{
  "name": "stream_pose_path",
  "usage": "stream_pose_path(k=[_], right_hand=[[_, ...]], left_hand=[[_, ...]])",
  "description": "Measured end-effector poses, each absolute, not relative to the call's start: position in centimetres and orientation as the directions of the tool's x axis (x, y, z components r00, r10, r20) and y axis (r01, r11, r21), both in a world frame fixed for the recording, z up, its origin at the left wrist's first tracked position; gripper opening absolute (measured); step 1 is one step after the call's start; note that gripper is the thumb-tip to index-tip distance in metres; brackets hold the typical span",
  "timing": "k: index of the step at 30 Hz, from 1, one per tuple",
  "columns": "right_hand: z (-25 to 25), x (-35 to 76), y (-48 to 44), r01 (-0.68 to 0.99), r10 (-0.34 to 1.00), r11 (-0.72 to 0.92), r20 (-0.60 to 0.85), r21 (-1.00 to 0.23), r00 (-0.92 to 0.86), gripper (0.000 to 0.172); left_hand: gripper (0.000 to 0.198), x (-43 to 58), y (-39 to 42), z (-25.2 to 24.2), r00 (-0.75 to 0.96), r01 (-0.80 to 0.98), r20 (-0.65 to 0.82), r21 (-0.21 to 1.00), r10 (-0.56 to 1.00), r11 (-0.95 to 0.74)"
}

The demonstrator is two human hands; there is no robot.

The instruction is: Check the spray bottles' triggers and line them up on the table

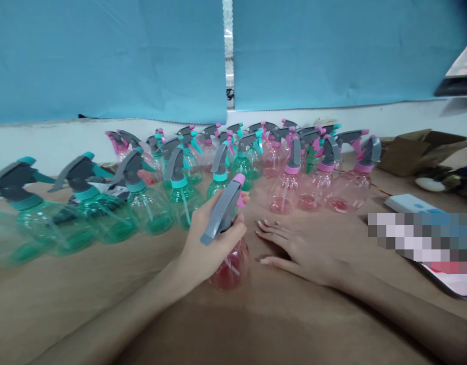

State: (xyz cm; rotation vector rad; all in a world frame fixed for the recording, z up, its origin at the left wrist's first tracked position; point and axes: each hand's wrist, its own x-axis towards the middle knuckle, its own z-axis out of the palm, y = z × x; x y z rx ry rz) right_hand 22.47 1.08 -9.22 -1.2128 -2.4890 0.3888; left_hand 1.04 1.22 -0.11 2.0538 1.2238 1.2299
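1. Blue sheet: hangs across the back wall, far beyond all fingers.
2. Desk: brown surface under both hands.
3. Green bottles: a cluster with grey trigger heads, standing beyond and to the left of the left fingers and apart from them.
4. Loose pink bottles: standing upright beyond the right fingertips, not touched.
5. Cardboard box: open, well off to the right of the right fingers.
6. Held pink bottle: upright, with its base at the desk surface and its grey trigger head above the left fingers.
7. Right hand: flat on the desk, fingers straight and slightly spread, holding nothing, just beside the held pink bottle.
8. Left hand: fingers wrapped round the neck of the held pink bottle.
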Motion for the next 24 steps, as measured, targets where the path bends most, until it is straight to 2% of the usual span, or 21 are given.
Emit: stream_pose_path(k=[18, 24], right_hand=[[-9.13, 22.52, 1.06, 0.701, 0.797, 0.595, 0.178, -0.393, -0.577, 0.066], [-8.97, 22.46, 1.00, 0.696, 0.795, 0.599, 0.186, -0.397, -0.578, 0.066]], left_hand=[[0.026, 0.80, 1.13, -0.18, 0.216, 0.446, 0.489, 0.720, 0.845, -0.531], [0.016, 0.47, 1.19, 0.07, 0.256, 0.408, 0.462, 0.745, 0.849, -0.528]])
